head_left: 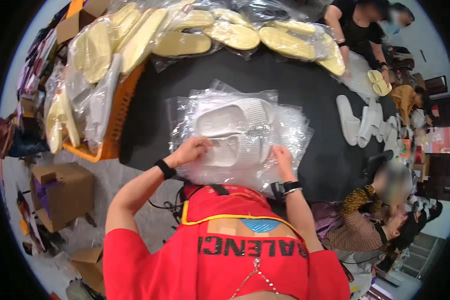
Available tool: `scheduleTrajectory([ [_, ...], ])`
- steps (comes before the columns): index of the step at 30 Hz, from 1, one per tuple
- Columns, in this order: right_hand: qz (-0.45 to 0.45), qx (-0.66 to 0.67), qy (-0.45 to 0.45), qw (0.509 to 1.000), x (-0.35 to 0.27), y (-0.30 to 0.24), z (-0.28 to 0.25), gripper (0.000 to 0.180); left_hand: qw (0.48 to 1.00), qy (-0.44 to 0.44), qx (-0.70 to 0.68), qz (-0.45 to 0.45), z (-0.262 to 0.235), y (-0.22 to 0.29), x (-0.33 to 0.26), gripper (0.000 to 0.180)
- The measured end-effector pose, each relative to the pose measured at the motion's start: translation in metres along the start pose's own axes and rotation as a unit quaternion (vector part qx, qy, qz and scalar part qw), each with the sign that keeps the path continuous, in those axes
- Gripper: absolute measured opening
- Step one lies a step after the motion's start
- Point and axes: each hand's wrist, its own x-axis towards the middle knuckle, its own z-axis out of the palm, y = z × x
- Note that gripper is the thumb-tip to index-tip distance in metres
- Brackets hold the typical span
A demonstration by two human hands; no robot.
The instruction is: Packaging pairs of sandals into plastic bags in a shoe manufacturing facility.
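Bagged yellow slippers line the far edge of our black table; we see an orange crate at its left edge, a cardboard box off the near left corner, a black-clad co-worker at far right.

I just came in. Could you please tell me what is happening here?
A person in red handles a pair of white slippers, apparently bagged, on stacked clear bags on the black table. The left hand is at the heel end, the right hand by the toe end; their grip is unclear. Bagged yellow slippers line the far edge. Farther right, a co-worker's hand is at a yellow pair.
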Motion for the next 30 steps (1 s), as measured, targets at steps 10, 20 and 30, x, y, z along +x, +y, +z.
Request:
scheduleTrajectory([
  [10, -0.013, -0.016, -0.053, 0.998, 0.005, 0.011, 0.007, 0.017, 0.873, 0.037, 0.43, 0.226, 0.04, 0.034, 0.069, 0.041],
  [20, 0.0, -0.074, 0.082, 0.994, -0.007, 0.009, -0.01, 0.028, 0.853, 0.174, 0.435, 0.232, -0.015, -0.004, 0.061, 0.025],
  [30, -0.049, -0.022, 0.138, 0.989, -0.033, 0.005, -0.016, 0.027, 0.909, 0.391, 0.075, 0.125, -0.148, -0.079, -0.033, 0.02],
])
